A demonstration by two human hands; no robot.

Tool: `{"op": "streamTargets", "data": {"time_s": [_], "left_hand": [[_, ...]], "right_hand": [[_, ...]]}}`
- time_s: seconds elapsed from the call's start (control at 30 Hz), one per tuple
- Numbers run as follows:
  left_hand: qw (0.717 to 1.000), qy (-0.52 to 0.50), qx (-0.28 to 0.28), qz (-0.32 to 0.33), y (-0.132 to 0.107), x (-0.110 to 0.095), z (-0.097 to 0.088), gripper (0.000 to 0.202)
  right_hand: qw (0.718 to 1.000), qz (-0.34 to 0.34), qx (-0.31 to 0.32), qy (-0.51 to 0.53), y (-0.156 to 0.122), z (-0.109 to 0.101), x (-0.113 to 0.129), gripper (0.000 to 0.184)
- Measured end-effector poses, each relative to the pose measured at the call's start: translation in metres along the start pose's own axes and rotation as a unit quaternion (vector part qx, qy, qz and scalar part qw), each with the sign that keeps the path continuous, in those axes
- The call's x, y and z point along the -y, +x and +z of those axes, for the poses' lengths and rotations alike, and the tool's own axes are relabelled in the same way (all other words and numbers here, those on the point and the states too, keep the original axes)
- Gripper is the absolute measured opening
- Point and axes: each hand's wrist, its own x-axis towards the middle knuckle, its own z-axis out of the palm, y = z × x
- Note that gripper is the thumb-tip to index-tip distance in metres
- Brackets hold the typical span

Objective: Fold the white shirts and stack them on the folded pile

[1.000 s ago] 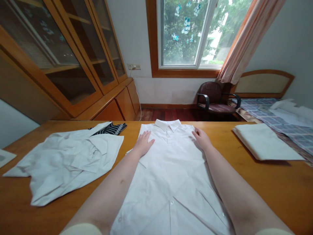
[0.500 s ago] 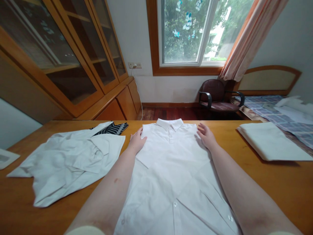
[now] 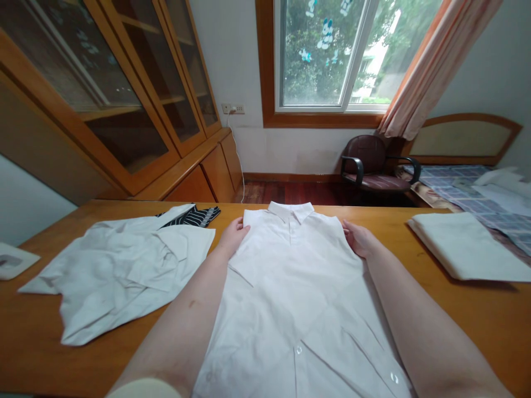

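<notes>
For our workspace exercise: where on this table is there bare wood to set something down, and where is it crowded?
Free: table between spread shirt and folded cloth, right. Crowded: around the left hand, between crumpled shirt and spread shirt.

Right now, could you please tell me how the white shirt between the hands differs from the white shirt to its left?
The middle shirt lies flat and smooth, sides folded in; the left shirt is rumpled and spread unevenly. The left hand and right hand touch the middle shirt's shoulders; no hand touches the left shirt. Both are white and lie on the wooden table.
</notes>
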Motion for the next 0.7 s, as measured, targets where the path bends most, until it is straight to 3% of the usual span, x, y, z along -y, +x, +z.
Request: {"op": "streamTargets", "data": {"time_s": [0.13,0.33,0.43,0.53,0.7], "left_hand": [[0.999,-0.022,0.031,0.002,-0.004,-0.005,0.001,0.063],[0.991,-0.123,0.048,-0.004,-0.013,-0.014,-0.001,0.068],[0.989,-0.136,0.055,-0.005,-0.014,-0.015,-0.003,0.064],[0.988,-0.137,0.063,-0.004,-0.013,-0.015,-0.003,0.054],[0.987,-0.135,0.086,-0.008,-0.011,-0.013,-0.006,0.052]], "right_hand": [[0.995,0.064,0.057,0.051,-0.001,-0.001,0.003,0.044],[0.993,0.068,0.046,0.090,-0.002,0.001,0.004,0.042],[0.991,0.077,0.034,0.099,-0.002,0.005,0.005,0.030],[0.988,0.045,-0.010,0.145,-0.002,0.010,0.006,0.018],[0.983,-0.031,-0.082,0.164,0.001,0.014,0.001,0.027]]}}
